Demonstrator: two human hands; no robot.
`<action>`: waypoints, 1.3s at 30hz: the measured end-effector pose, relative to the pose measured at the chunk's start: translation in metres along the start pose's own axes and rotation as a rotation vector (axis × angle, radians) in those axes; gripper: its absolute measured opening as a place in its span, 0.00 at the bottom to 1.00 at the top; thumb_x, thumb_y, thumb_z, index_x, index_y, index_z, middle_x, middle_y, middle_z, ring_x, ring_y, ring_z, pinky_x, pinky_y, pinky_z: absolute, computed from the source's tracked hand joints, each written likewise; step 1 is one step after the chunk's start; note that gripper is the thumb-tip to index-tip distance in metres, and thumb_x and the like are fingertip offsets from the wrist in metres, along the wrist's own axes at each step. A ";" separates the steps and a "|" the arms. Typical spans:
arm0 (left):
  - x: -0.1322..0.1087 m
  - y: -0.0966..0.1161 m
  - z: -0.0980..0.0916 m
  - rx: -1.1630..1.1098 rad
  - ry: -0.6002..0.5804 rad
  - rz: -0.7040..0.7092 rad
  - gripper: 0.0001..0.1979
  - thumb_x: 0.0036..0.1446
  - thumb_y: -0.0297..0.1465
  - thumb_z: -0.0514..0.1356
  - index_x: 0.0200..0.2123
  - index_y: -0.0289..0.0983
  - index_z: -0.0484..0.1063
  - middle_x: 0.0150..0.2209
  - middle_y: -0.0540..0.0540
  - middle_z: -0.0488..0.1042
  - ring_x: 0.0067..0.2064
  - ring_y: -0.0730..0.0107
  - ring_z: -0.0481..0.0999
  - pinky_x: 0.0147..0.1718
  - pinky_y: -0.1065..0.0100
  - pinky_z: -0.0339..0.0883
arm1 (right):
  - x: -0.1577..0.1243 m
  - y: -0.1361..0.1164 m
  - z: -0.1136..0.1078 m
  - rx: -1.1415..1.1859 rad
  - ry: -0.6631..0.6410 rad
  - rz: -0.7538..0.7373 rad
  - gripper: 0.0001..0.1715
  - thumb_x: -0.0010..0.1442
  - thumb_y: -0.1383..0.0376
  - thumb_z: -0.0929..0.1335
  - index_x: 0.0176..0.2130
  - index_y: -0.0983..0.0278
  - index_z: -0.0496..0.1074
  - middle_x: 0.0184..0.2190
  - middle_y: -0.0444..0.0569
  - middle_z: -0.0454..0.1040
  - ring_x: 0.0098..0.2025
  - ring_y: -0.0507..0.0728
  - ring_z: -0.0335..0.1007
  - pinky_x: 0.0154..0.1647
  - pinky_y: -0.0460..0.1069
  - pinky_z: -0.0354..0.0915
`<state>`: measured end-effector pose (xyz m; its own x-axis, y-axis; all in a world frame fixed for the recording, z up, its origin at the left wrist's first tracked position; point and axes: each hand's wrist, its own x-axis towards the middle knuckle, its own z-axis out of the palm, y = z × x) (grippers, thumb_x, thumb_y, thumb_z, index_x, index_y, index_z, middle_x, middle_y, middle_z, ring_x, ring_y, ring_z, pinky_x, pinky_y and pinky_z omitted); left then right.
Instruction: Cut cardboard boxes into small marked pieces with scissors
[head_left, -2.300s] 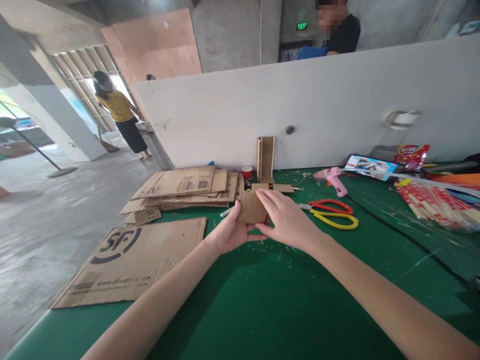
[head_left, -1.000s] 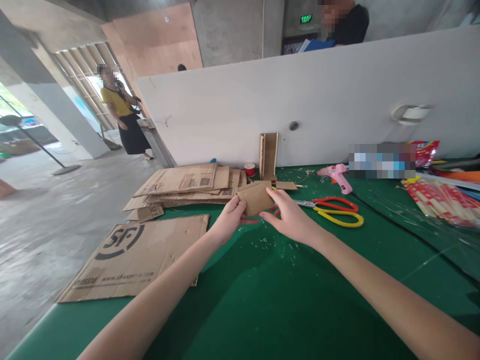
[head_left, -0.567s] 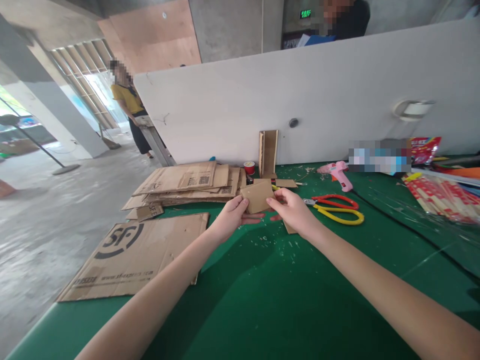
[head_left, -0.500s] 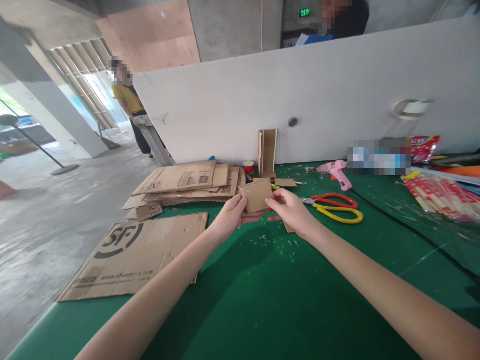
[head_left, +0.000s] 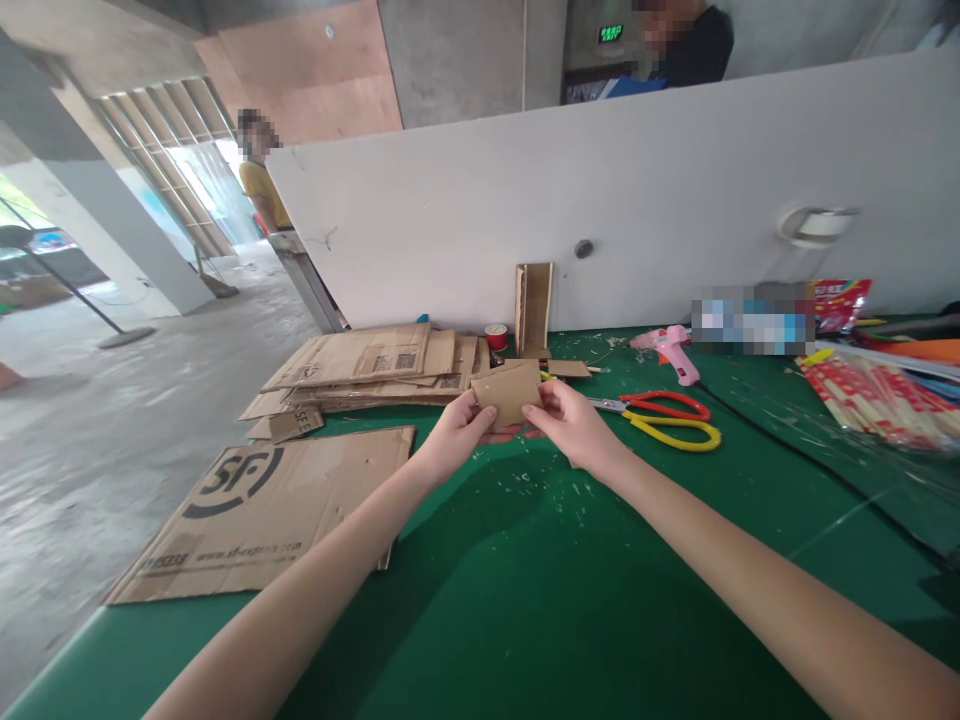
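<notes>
A small piece of cardboard [head_left: 508,394] is held up over the green table between both hands. My left hand [head_left: 459,432] pinches its left edge, thumb on the near face and fingers behind. Its right edge is gripped by my right hand [head_left: 568,418] in the same way. Just beyond stands an upright folded cardboard channel [head_left: 535,310], leaning near the white partition. Scissors [head_left: 664,418] with one red and one yellow handle lie to the right of my right hand. Part of another cardboard scrap [head_left: 570,369] shows behind the held piece.
Stacked flattened cardboard [head_left: 360,355] and a large printed sheet [head_left: 300,500] lie at left. A red spool [head_left: 496,336] sits behind. At right are a pink glue gun [head_left: 675,352] with a black cord and red-white packets [head_left: 877,395]. Two people are beyond the partition [head_left: 450,230].
The cardboard piece has moved slightly left and is now more level, with my right fingers wrapped further round its edge. The person in yellow at the back has shifted behind the partition.
</notes>
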<state>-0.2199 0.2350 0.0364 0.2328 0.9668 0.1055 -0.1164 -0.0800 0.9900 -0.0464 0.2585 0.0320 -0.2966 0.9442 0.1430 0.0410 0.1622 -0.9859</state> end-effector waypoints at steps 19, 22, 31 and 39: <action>-0.003 0.006 0.001 0.019 -0.099 0.058 0.20 0.55 0.39 0.61 0.46 0.34 0.65 0.43 0.39 0.76 0.35 0.66 0.78 0.32 0.67 0.73 | -0.003 -0.004 -0.009 -0.293 -0.040 -0.112 0.13 0.61 0.57 0.64 0.40 0.63 0.69 0.38 0.52 0.76 0.29 0.57 0.75 0.29 0.54 0.73; -0.003 0.006 0.003 0.019 -0.049 0.088 0.19 0.55 0.38 0.61 0.45 0.33 0.65 0.42 0.39 0.75 0.32 0.70 0.77 0.31 0.69 0.72 | -0.002 -0.001 -0.008 -0.218 -0.053 -0.119 0.12 0.61 0.57 0.65 0.40 0.62 0.68 0.37 0.51 0.76 0.31 0.58 0.76 0.32 0.54 0.74; -0.004 0.004 0.004 0.031 -0.028 0.102 0.20 0.53 0.38 0.63 0.44 0.33 0.65 0.40 0.40 0.76 0.33 0.67 0.78 0.31 0.68 0.73 | -0.003 0.000 -0.007 -0.249 -0.041 -0.154 0.12 0.61 0.56 0.64 0.38 0.61 0.69 0.34 0.50 0.76 0.32 0.59 0.75 0.33 0.54 0.73; -0.004 0.008 0.005 0.076 0.009 0.124 0.19 0.52 0.39 0.63 0.41 0.32 0.66 0.37 0.41 0.77 0.30 0.68 0.78 0.28 0.67 0.74 | -0.007 -0.009 -0.010 -0.307 -0.042 -0.176 0.13 0.61 0.55 0.64 0.40 0.61 0.70 0.35 0.50 0.77 0.29 0.58 0.76 0.32 0.55 0.73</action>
<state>-0.2171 0.2293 0.0447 0.2121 0.9505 0.2271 -0.0704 -0.2169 0.9736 -0.0355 0.2534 0.0406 -0.3630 0.8828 0.2981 0.2687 0.4055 -0.8737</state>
